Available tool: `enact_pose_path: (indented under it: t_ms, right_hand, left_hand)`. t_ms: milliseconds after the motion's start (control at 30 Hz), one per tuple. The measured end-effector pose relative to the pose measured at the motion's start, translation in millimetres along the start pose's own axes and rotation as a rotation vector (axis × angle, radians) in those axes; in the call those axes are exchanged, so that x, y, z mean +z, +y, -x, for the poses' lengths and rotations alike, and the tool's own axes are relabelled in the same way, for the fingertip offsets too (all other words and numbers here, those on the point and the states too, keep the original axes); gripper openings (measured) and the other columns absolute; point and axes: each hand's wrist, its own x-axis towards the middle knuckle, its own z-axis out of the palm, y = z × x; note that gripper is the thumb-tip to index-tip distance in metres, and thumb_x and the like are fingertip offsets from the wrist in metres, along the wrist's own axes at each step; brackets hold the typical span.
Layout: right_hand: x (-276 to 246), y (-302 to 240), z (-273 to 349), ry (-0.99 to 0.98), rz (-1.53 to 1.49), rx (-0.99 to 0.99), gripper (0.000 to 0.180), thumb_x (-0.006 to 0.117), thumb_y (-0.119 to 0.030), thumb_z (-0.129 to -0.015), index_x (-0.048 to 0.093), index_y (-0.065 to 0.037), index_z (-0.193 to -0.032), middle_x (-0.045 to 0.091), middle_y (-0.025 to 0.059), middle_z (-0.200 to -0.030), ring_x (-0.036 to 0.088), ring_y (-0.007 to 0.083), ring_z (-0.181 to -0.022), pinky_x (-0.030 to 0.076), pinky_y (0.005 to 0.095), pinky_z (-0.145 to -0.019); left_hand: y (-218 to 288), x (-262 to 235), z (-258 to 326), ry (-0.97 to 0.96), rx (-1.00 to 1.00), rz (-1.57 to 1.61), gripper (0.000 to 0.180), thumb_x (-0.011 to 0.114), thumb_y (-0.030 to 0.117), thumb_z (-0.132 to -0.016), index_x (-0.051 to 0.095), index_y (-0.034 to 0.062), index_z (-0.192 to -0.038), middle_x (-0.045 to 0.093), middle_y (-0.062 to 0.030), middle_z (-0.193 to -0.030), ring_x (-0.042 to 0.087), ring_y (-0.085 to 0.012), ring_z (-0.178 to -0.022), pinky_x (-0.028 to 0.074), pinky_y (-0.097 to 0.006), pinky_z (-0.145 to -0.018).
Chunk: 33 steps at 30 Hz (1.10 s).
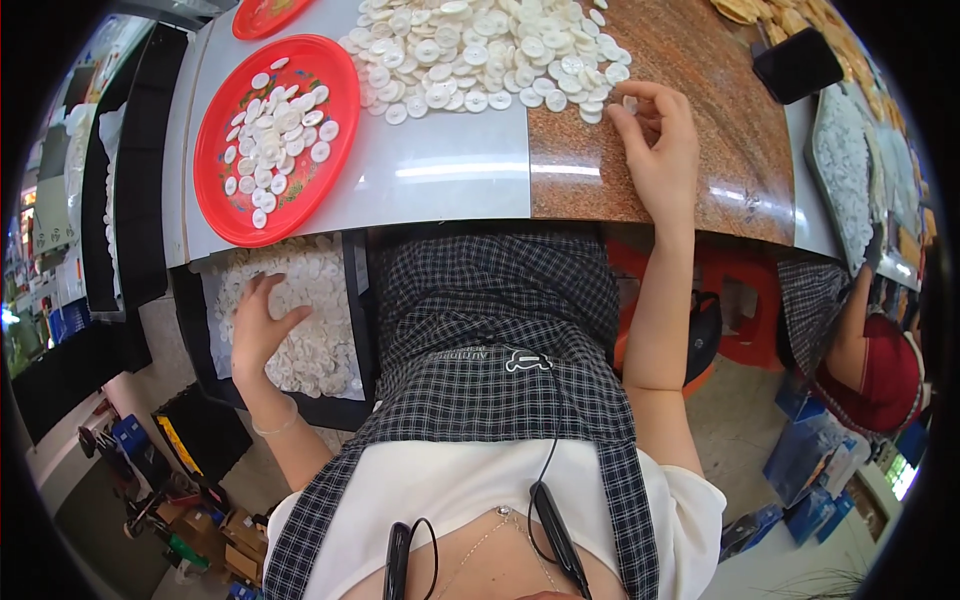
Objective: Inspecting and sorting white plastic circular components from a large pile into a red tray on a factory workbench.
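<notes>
A heap of white round buttons point(480, 60) lies at the back middle of the table. At its right edge my right hand point(660, 145) is over the brown stone-patterned part of the table, thumb and index finger closed around a white button point(629, 103). My left hand point(260, 325) hangs above a black-rimmed bin point(362, 310) below the table's front edge. Its fingers are apart and hold nothing I can see. Many more pale buttons point(315, 345) fill that bin. A red plate point(330, 190) on the table's left holds a smaller pile of white buttons point(268, 140).
Part of a second red plate point(265, 18) shows behind the first. A black phone point(798, 66) lies at the far right, near a tray of whitish pieces point(845, 165). Another person in a red top point(880, 370) sits to the right. A red stool point(750, 310) stands under the table.
</notes>
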Motion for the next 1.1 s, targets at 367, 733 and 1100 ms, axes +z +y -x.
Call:
enact_pose_path:
  t_ms: [367,733,1100]
  right_hand:
    - [23,-41,18,-0.184,-0.096,-0.153,0.025,0.070,-0.004,-0.081,0.065,-0.004,-0.106,0.059,0.0098,-0.108,0.061,0.0220,-0.093,0.050,0.0315,-0.079]
    - [18,-43,24,-0.135,-0.025,-0.151,0.026,0.074,-0.004,-0.076,0.066,-0.004,-0.101,0.066,0.0056,-0.098,0.060,0.0204,-0.090,0.048,0.0322,-0.077]
    - [2,-72,34,-0.331,-0.395,-0.167,0.045,0.082,-0.007,-0.069,0.064,-0.005,-0.110,0.068,0.0054,-0.094,0.064,0.0172,-0.089,0.048,0.0292,-0.082]
  left_hand:
    - [154,-34,-52,-0.571,0.447,0.947,0.048,0.075,0.012,-0.079,0.059,0.0008,-0.122,0.067,-0.0088,-0.111,0.062,-0.0091,-0.082,0.048,-0.023,-0.072]
    - [199,-16,-64,-0.437,0.468,1.012,0.035,0.068,0.004,-0.084,0.060,0.0002,-0.118,0.068,-0.0045,-0.100,0.053,-0.0021,-0.068,0.041,-0.016,-0.055]
    - [228,8,-55,-0.384,0.188,1.810,0.033,0.048,0.016,-0.101,0.049,-0.0025,-0.128,0.066,-0.0133,-0.107,0.066,-0.0153,-0.086,0.055,-0.025,-0.066]
